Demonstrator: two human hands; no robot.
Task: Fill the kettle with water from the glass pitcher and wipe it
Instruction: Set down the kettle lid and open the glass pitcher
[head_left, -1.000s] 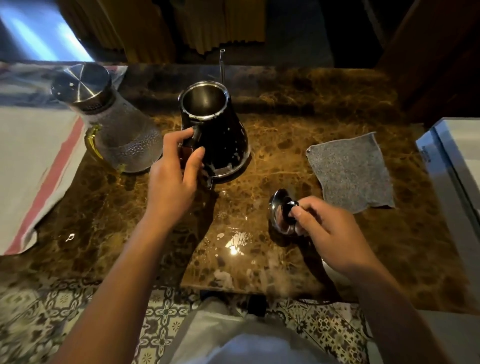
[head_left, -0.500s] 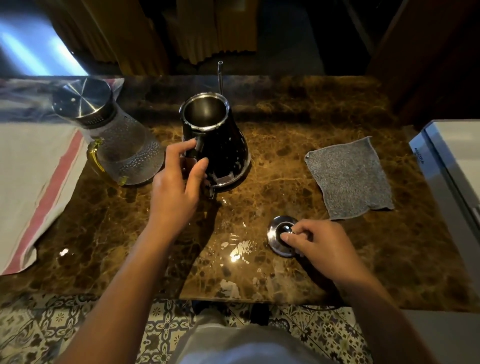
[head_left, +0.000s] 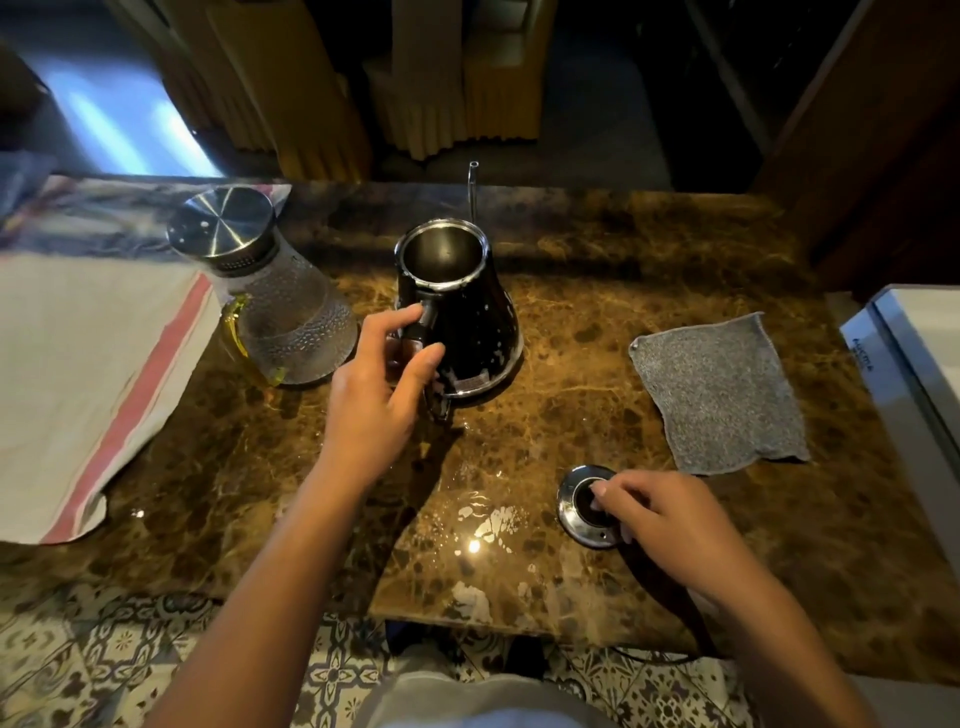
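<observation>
The black gooseneck kettle (head_left: 470, 332) stands lidless at the middle of the marble table (head_left: 597, 291), its spout pointing away from me. My left hand (head_left: 376, 387) holds its handle between thumb and fingers. The kettle lid (head_left: 574, 512) lies flat near the front edge, and my right hand (head_left: 660, 519) pinches its black knob. The glass pitcher (head_left: 283, 312), capped with a steel lid, stands just left of the kettle. A grey cloth (head_left: 722, 389) lies flat to the right.
A white towel with a red stripe (head_left: 78, 374) covers the table's left part. A white appliance (head_left: 924, 353) stands at the right edge. Wet patches glint on the marble near the front edge. Patterned floor tiles show below.
My right hand lowered the tilted lid onto the table, where it now lies flat. My left hand stayed at the kettle handle.
</observation>
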